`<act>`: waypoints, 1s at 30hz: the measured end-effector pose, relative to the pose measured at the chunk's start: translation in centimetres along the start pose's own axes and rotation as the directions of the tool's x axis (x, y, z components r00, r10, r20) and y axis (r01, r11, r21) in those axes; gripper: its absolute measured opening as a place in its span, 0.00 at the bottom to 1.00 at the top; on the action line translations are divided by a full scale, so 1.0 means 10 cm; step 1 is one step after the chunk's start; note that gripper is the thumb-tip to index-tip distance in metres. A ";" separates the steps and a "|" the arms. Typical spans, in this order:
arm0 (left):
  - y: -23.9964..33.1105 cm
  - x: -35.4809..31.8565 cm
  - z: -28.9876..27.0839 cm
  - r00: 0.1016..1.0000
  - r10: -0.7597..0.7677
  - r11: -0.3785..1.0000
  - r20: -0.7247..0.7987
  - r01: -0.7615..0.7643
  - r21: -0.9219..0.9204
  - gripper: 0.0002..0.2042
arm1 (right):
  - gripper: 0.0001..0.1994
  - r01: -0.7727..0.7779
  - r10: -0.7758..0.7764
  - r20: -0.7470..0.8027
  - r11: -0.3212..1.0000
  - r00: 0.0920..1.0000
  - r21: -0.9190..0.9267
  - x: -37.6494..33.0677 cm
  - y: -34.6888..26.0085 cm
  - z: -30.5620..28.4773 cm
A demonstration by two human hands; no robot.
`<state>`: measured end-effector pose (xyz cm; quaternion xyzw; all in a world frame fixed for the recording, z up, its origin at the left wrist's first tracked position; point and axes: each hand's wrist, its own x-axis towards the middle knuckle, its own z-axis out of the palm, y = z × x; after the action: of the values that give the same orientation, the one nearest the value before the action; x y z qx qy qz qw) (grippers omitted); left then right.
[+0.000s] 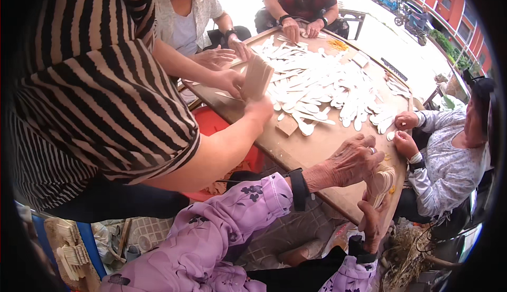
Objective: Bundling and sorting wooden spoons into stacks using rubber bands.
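Note:
A stack of pale wooden spoons [382,182] stands on its edge at the table's near right corner, its rounded ends fanned at the top. My right hand [372,222] is wrapped round the stack from below. My left hand [355,159], with a ring on one finger, is curled against the top of the same stack; its fingertips are partly hidden. Farther in, a broad heap of loose wooden spoons [317,83] covers the middle of the brown table [296,152].
On my left, a person in a striped top [105,107] holds a block of flat wooden pieces [257,78] over the table. Two people work at the far side, another [449,149] at the right. A red tub [253,160] stands below the left edge. Straw [409,255] lies lower right.

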<state>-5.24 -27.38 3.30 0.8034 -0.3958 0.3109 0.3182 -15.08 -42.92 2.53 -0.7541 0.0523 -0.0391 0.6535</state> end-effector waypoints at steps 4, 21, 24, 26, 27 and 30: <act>-0.01 -0.05 -0.02 0.988 -0.120 0.990 0.100 0.127 -0.066 0.08 | 0.17 0.056 -0.058 0.010 0.990 0.998 0.132 0.07 0.12 0.06; 0.03 -0.23 0.06 0.660 -0.522 0.239 0.540 0.721 -0.651 0.27 | 0.22 0.210 -0.228 -0.181 0.971 0.957 -0.112 0.32 0.41 -0.16; 0.18 -0.26 0.26 0.707 -0.520 0.343 0.480 0.687 -0.641 0.30 | 0.22 0.264 -0.396 -0.223 0.850 0.891 -0.455 0.32 0.40 0.08; 0.19 -0.33 0.43 0.746 -0.561 0.304 0.360 0.590 -0.749 0.27 | 0.26 0.295 -0.510 -0.171 0.704 0.843 -0.646 0.42 0.52 0.21; 0.18 -0.36 0.43 0.727 -0.562 0.275 0.394 0.613 -0.740 0.27 | 0.30 0.303 -0.603 -0.083 0.509 0.794 -0.806 0.43 0.60 0.25; 0.03 -0.26 0.28 0.729 -0.549 0.195 0.408 0.587 -0.786 0.19 | 0.34 0.353 -0.594 -0.040 0.530 0.804 -0.771 0.44 0.34 0.41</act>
<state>-6.06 -28.50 -0.25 0.6074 -0.1771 -0.0958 0.7684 -10.31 -39.96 -1.47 -0.9192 -0.0479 -0.3061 0.2430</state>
